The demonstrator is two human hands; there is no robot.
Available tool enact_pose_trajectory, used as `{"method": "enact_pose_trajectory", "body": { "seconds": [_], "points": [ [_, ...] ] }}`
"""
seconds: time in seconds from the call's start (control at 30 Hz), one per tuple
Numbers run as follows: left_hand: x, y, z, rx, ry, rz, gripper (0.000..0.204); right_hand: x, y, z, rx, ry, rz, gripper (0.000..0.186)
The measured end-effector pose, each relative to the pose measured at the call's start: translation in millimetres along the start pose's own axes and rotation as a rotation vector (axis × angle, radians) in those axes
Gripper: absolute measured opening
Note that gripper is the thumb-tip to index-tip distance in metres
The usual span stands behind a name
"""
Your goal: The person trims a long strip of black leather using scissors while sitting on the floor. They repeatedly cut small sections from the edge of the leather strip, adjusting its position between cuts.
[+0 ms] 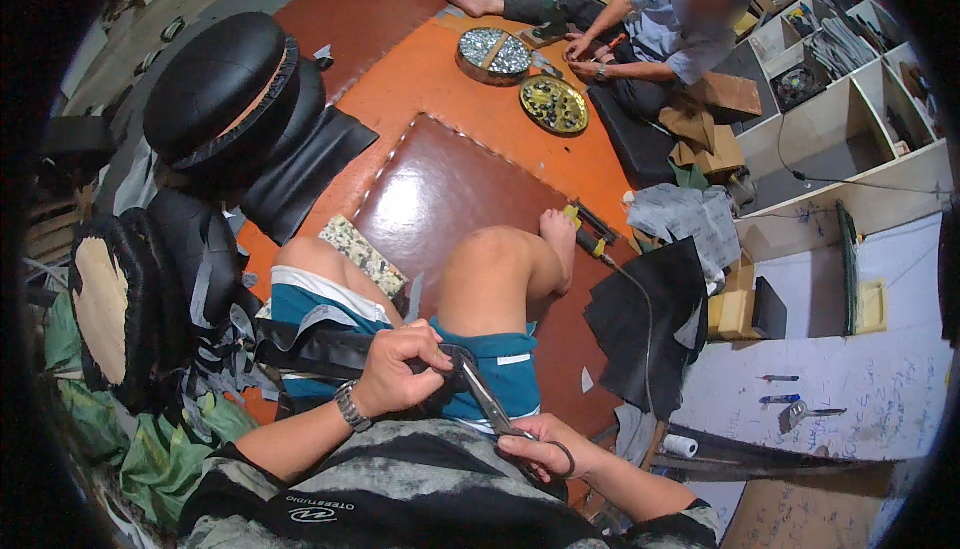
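Currently, a strip of soft black leather-like material (320, 351) is laid across the lap, and its right end is pinched between the drawn-together thumb and fingers of the left hand (405, 364). The dark-handled metal scissors (487, 402) are gripped by the curled right hand (545, 446), and their tips are set against that end; how far the blades are parted cannot be told. Beyond the knees, a glossy reddish-brown sheet (440, 184) is spread on the floor, with a speckled rectangular foam block (362, 254) placed near its edge. To the right, a yellow-and-black hand tool (592, 229) with a hose attached is seen by the foot. To the left, round black padded cushions (215, 84) are stacked. Farther off, a round metal tin (492, 77) and a round gold-coloured tray (555, 131), both filled with small pieces, are positioned near a seated co-worker (665, 44).
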State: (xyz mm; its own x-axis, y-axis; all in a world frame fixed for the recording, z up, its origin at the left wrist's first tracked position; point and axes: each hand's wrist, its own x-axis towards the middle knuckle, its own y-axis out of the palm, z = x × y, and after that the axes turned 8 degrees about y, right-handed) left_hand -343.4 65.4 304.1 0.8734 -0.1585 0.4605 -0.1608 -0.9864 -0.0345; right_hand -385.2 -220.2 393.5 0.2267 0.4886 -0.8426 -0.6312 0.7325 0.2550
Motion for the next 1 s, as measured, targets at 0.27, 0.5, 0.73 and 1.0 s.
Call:
{"method": "enact_pose_trajectory", "body": {
  "seconds": [0.27,0.5,0.73,1.0],
  "points": [
    [13.3,-12.0,7.1,-0.200,-0.400,-0.013,0.016,-20.6,-22.0,16.8,-0.459,-0.242,-0.480,0.035],
    [32.9,-27.2,16.3,-0.344,-0.569,0.119,0.019,-24.5,-67.8,54.6,-1.376,-0.436,-0.972,0.051],
    [47.5,-30.6,15.3,-0.340,-0.628,0.193,0.019,-1.0,-64.9,72.7,-1.611,-0.598,-0.909,0.048],
    [58.0,-24.5,-18.7,-0.056,-0.448,0.188,0.013,7.5,-62.8,83.5,-1.844,-0.787,-0.974,0.058]
  ]
}}
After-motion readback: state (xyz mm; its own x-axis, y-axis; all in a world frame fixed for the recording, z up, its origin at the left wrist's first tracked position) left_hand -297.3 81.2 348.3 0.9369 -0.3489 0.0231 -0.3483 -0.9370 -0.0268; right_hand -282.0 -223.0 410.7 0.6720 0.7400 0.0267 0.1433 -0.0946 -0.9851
